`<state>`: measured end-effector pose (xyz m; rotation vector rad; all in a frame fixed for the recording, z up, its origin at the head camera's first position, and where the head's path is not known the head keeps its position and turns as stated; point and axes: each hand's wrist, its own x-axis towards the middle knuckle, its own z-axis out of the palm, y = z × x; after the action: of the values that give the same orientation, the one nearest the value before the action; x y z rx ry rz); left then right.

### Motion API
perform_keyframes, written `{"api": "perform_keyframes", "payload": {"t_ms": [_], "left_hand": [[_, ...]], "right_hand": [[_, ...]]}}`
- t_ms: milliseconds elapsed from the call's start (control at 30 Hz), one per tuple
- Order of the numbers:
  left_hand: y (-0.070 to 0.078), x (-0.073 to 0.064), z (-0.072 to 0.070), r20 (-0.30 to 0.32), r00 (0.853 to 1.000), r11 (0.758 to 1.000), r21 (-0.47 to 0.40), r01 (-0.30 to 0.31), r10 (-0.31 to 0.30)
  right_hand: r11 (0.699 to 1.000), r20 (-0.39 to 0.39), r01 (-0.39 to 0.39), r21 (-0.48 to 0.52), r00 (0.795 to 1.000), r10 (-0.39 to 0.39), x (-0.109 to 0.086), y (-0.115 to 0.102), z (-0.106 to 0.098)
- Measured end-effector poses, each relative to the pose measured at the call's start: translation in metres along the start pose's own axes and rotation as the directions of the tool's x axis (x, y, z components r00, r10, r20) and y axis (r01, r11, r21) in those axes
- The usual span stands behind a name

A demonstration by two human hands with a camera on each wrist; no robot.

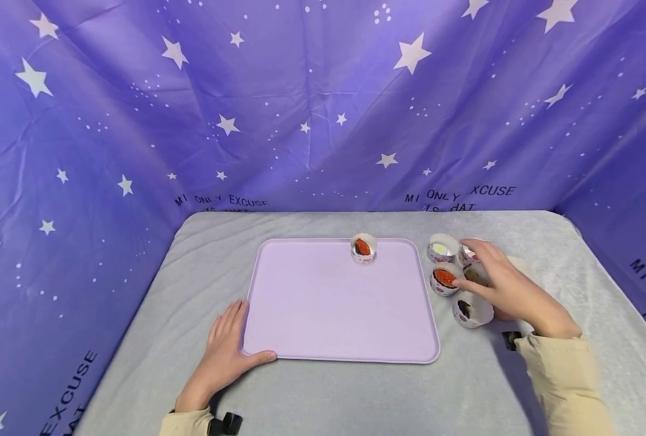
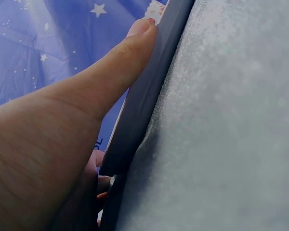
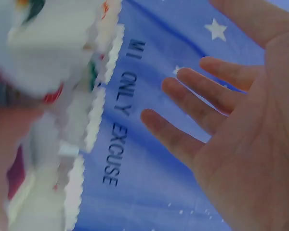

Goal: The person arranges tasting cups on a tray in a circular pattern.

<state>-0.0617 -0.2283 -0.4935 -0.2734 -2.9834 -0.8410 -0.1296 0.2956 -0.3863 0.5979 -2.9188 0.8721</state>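
Observation:
My left hand [image 1: 227,342] rests against the near-left corner of a lilac tray [image 1: 339,303], its straight fingers along the left side. In the left wrist view the thumb [image 2: 120,57] touches the tray rim. Over a cluster of paper cups at the right hovers my right hand [image 1: 511,290], fingers spread in the right wrist view and holding nothing. Below it are a cup with an orange filling [image 1: 444,280], one with a dark filling [image 1: 472,312], and one with white and yellow contents [image 1: 442,248]. The hand partly hides further cups [image 1: 476,275].
One paper cup with an orange and dark filling [image 1: 363,248] stands at the tray's far edge. Grey cloth [image 1: 208,260] covers the table. A purple star-patterned curtain [image 1: 312,121] hangs behind and at both sides.

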Motion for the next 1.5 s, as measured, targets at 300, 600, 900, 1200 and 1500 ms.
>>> {"api": "perform_keyframes", "payload": {"t_ms": [300, 600, 900, 1200, 1500], "left_hand": [[0.0, 0.0, 0.0, -0.003, 1.0, 1.0, 0.0, 0.002, -0.002], [0.001, 0.0, -0.001, -0.002, 1.0, 1.0, -0.002, 0.005, -0.005], [0.002, -0.002, -0.003, 0.014, 1.0, 1.0, -0.002, 0.019, -0.019], [0.003, -0.001, -0.003, 0.033, 0.999, 0.999, -0.012, 0.031, -0.031], [0.004, -0.001, -0.003, 0.012, 1.0, 1.0, -0.002, 0.017, -0.017]], "right_hand": [[0.998, -0.022, -0.055, 0.034, 0.998, 0.056, -0.013, 0.02, -0.01], [0.999, -0.089, -0.035, 0.022, 0.995, 0.037, -0.031, 0.038, -0.011], [0.999, -0.17, -0.043, -0.015, 0.985, 0.04, -0.046, 0.058, -0.011], [0.998, -0.2, -0.063, 0.017, 0.978, 0.065, -0.064, 0.076, -0.016], [0.999, -0.201, -0.034, 0.019, 0.979, 0.037, -0.066, 0.082, -0.01]]}}
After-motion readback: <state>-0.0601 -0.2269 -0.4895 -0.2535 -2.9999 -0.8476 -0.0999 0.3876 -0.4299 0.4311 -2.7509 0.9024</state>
